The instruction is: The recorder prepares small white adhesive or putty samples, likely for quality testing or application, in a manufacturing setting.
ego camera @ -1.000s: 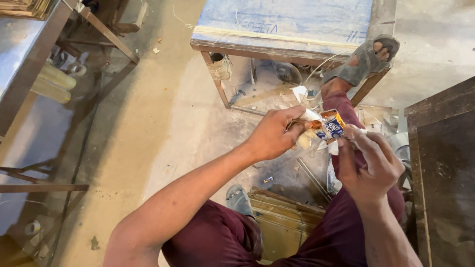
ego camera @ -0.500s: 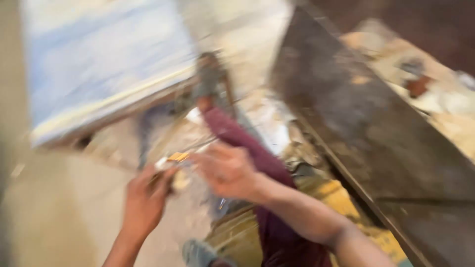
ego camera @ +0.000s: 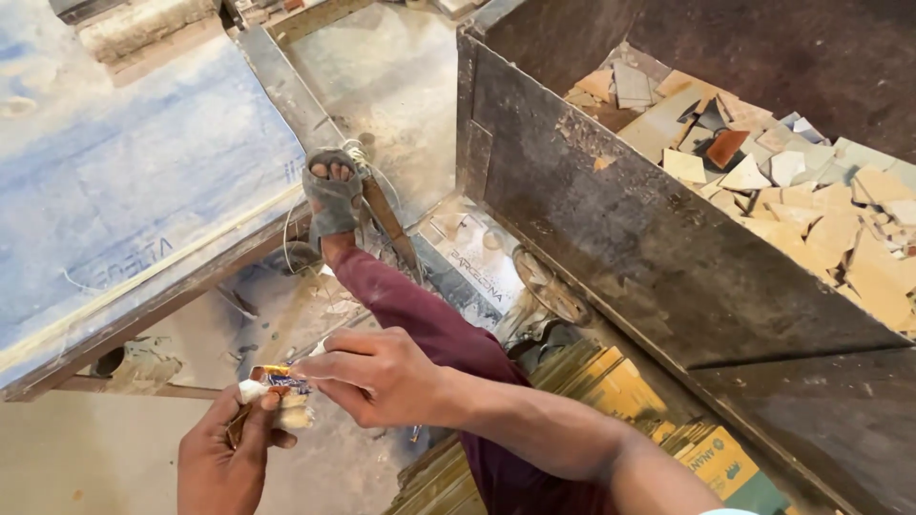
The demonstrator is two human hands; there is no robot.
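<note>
Small crinkled packet with orange, blue and white foil wrapping (ego camera: 275,389) sits lower left of the frame, pinched between both hands. Left hand (ego camera: 221,456) comes up from the bottom edge, fingers curled narrow around the packet's underside, thumb pressed on its white end. Right hand (ego camera: 382,374) reaches in from the right, thumb and forefinger closed tight on the packet's top edge; other fingers folded loose under it. Both grips are on the packet, neither hand spread wide.

Progress, judged from this view: the packet looks crumpled and gripped for tearing or unfolding, and some pale stuff shows below it, but I cannot tell whether the wrapper is open yet. Nothing visibly taken out or poured. So the working of the packet seems midway at most; opening and emptying look not yet finished.

Around: person's leg in maroon trouser cloth (ego camera: 420,329) runs up the centre, foot in a grey dusty sandal (ego camera: 331,195) braced on a slanted wooden strut (ego camera: 389,224). Large pale blue dusty board (ego camera: 134,181) fills upper left. Dark rusty metal bin (ego camera: 630,229) on the right, with broken tan and grey tile pieces (ego camera: 811,200) heaped upper right. Yellow-edged stacked cardboard boxes (ego camera: 611,381) lie lower centre.
</note>
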